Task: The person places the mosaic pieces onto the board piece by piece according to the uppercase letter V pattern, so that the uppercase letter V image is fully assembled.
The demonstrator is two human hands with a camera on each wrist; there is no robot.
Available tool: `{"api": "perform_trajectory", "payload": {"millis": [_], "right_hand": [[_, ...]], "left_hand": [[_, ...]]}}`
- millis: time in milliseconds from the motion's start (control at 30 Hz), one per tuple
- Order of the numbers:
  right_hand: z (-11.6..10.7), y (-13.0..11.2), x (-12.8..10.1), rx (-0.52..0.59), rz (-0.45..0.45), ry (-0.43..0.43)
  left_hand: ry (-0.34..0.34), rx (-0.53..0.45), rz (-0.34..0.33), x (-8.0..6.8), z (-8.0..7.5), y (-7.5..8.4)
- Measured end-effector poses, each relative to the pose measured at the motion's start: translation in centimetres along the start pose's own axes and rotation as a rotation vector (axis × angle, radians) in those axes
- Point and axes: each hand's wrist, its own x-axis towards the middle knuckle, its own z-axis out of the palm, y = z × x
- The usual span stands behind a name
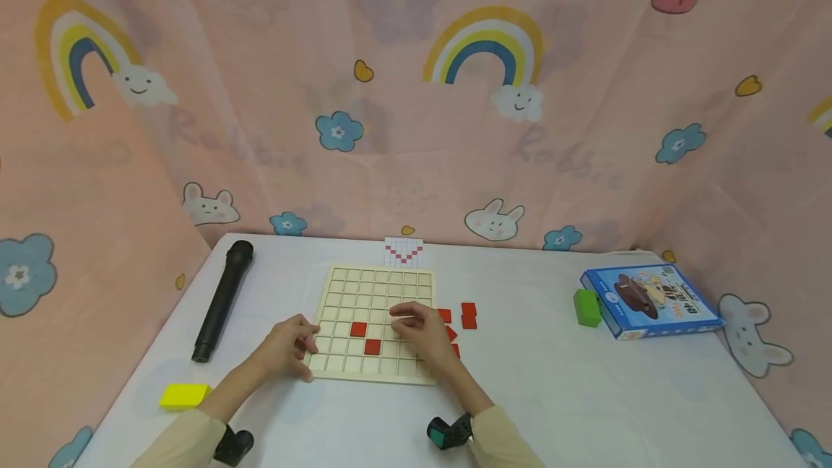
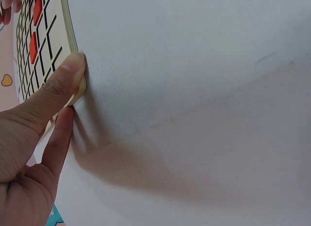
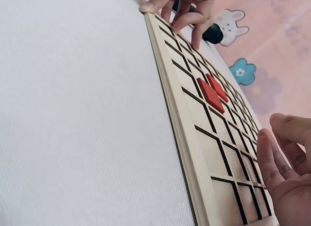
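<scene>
Both hands on grid board [image 1: 375, 323], mid-table: left hand [image 1: 286, 347] pinches its near-left corner, right hand [image 1: 421, 328] rests curled over the right cells, grip unclear. Two red tiles [image 1: 365, 337] sit loose in cells; a nudge could shift them. Spare tiles [image 1: 468, 315] just right, open table [image 1: 552, 396] beyond.

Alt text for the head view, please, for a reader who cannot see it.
Two hands work at a wooden grid board on a white table: the left hand holds its left edge, the right hand rests over the grid beside two red tiles set in cells. More loose red tiles lie right of the board.
</scene>
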Motion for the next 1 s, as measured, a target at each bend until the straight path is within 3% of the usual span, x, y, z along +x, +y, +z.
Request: {"api": "perform_trajectory", "payload": {"millis": [267,633,800,1000], "right_hand": [[-2.1,1.2,0.1,-0.050,-0.014,0.058],[-6.7,1.9,-1.3,-0.166,0.015,0.155],[-8.6,2.0,-2.4,-0.259,0.018,0.148],[-10.2,2.8,-3.6,-0.304,0.030,0.077]], "left_hand": [[0.003,0.004,-0.019,0.1,0.0,0.1],[0.000,-0.003,-0.006,-0.1,-0.1,0.0],[0.001,-0.001,-0.008,-0.1,-0.2,0.0],[0.001,0.005,0.003,-0.1,-0.1,0.1]]}}
